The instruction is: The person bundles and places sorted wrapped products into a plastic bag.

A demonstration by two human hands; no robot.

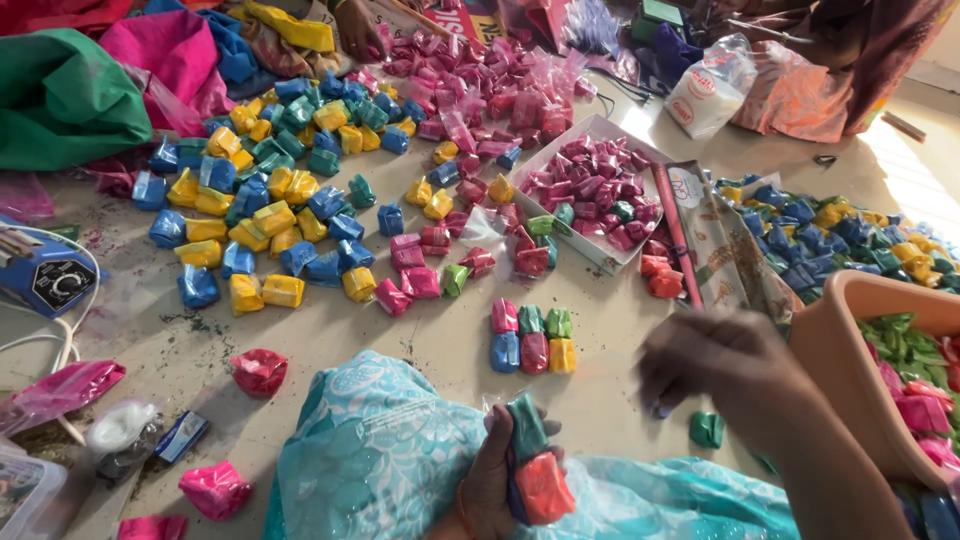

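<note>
My left hand [492, 478] rests on my turquoise-clad knee [380, 450] and grips a stack of small plastic packets of coloured powder: a green packet [526, 424] on top and a red-orange packet [545, 486] below. My right hand [722, 366] hovers, blurred, over the floor just above a single green packet [706, 428]; I cannot see anything held in it. A neat block of six packets [531, 336] in pink, green, blue, red and yellow lies on the floor just beyond both hands.
Heaps of blue, yellow and green packets [262, 190] and pink ones [480, 90] cover the floor. A white box [590, 245] holds magenta packets. A terracotta tub [850, 360] sits right. A blue device [45, 275] lies left. Another person's hand [358, 28] is at the back.
</note>
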